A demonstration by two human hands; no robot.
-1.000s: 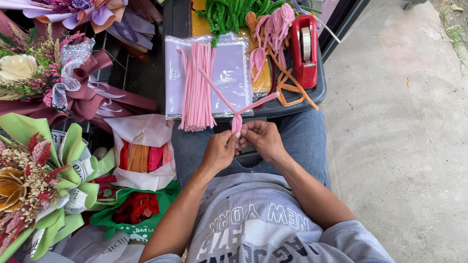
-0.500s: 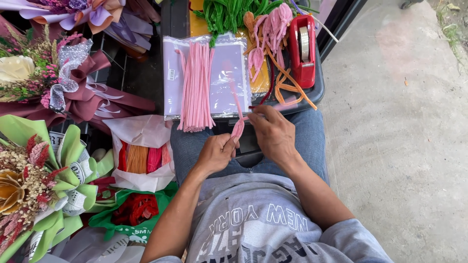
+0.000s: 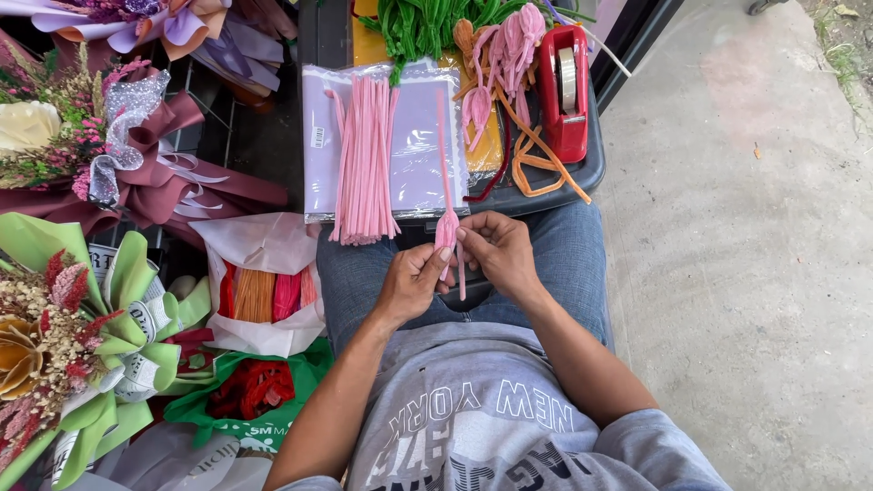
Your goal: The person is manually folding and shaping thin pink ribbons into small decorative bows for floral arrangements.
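My left hand (image 3: 411,284) and my right hand (image 3: 496,252) meet over my lap and pinch a small pink pipe-cleaner piece (image 3: 446,229), a looped bud shape. One long pink strand runs from it up over the tray, and a short end hangs down between my hands. A bundle of straight pink pipe cleaners (image 3: 365,156) lies on a clear plastic sleeve of lilac sheets (image 3: 412,155) just beyond my hands. Finished pink buds (image 3: 503,55) lie further back on the tray.
A dark tray (image 3: 587,168) rests on my knees with green pipe cleaners (image 3: 427,20), orange strands (image 3: 535,155) and a red tape dispenser (image 3: 564,89). Wrapped bouquets (image 3: 109,155) and bags of coloured pipe cleaners (image 3: 264,291) crowd the left. Concrete floor (image 3: 755,255) lies to the right.
My hands have come back together and the long pink strand now points straight up over the tray; half a second ago my right hand was stretched out toward the tray.
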